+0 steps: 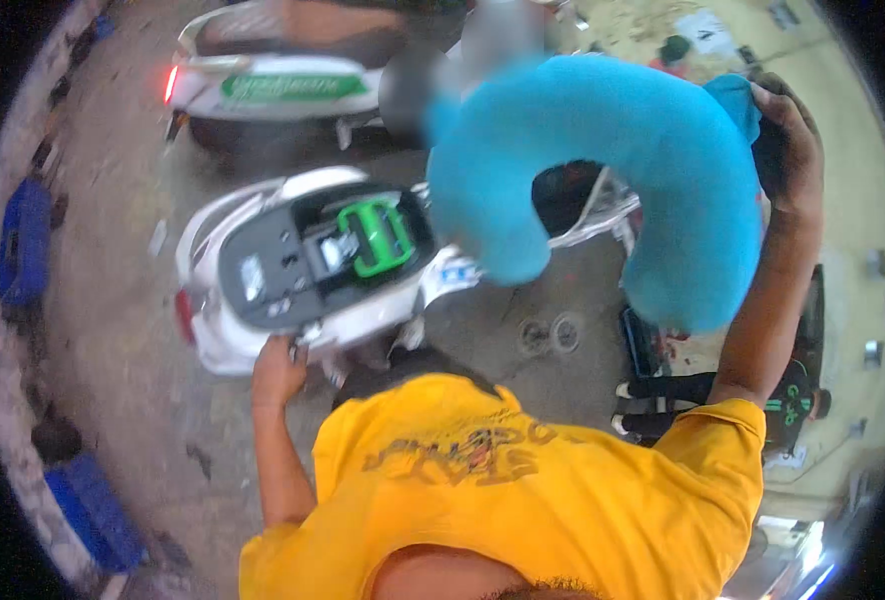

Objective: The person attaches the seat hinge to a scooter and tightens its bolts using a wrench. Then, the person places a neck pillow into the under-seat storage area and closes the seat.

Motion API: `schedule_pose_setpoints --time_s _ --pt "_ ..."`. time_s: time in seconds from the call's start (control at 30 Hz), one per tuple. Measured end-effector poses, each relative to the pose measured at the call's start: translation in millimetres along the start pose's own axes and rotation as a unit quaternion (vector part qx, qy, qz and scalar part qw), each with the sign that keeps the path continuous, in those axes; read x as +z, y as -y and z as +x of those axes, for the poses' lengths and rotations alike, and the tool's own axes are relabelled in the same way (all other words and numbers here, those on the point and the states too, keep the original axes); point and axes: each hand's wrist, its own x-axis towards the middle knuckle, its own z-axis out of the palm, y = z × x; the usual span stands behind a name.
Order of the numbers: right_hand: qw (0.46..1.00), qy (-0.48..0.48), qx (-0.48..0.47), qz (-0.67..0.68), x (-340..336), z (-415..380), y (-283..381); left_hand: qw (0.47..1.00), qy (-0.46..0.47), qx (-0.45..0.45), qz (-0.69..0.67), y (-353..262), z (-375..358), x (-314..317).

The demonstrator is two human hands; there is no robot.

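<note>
A turquoise U-shaped neck pillow (603,110) hangs up in front of me, slightly blurred. At one of its ends, my right hand (793,150) is closed around the turquoise fabric, arm raised. Low on the left, my left hand (281,370) has its fingers curled at the side edge of a white scooter (363,320); what they grip, if anything, is too small to make out. The scooter's seat area is uncovered, showing a grey panel (273,265) and a dark compartment. Inside that compartment is a bright green frame-like part (383,238). The pillow covers some of the scooter's front.
Another white scooter (293,85) with a green side panel stands beyond, its tail light lit. Blue crates (25,240) line the left edge. On the right, a person in dark clothes (788,405) is close to the ground. A black flat object (643,340) lies nearby.
</note>
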Motion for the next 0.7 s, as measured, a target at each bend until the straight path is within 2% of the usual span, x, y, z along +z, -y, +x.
schedule_pose_setpoints --time_s 0.03,0.07,0.1,0.13,0.2,0.23,0.27,0.33,0.43,0.7 --pt "0.999 -0.015 -0.022 -0.041 4.2 4.9 -17.7 1.000 -0.001 0.000 0.005 1.8 -4.2 -6.8" --pt "0.995 -0.031 -0.046 -0.083 12.6 6.5 -34.7 0.998 0.009 -0.044 -0.047 3.5 -8.9 -11.7" --pt "0.974 -0.044 -0.071 -0.209 28.6 5.9 -53.1 0.998 0.007 -0.049 -0.041 10.2 -13.1 -13.6" --pt "0.981 -0.048 -0.046 -0.180 50.3 9.6 -69.0 0.998 0.003 -0.051 -0.036 15.8 -17.3 -14.4" --pt "0.947 -0.104 -0.026 -0.304 73.3 19.0 -104.5 0.996 0.016 -0.080 -0.043 18.4 -26.7 -21.3" --pt "0.957 -0.083 -0.048 -0.273 87.6 24.1 -122.8 0.993 0.023 -0.098 -0.056 18.8 -32.6 -23.7" --pt "0.927 -0.077 -0.057 -0.362 87.8 32.0 -138.5 0.993 0.022 -0.106 -0.053 20.1 -39.2 -24.6" --pt "0.945 -0.065 -0.018 -0.319 98.1 45.2 -174.9 0.996 0.005 -0.090 -0.024 24.5 -50.4 -26.6" --pt "0.943 0.011 -0.058 -0.327 103.8 60.1 -216.5 0.996 0.001 -0.093 -0.010 33.4 -67.3 -28.3" --pt "0.926 0.055 -0.066 -0.369 134.3 65.4 -241.7 0.992 0.007 -0.129 0.000 35.1 -85.6 -34.6"
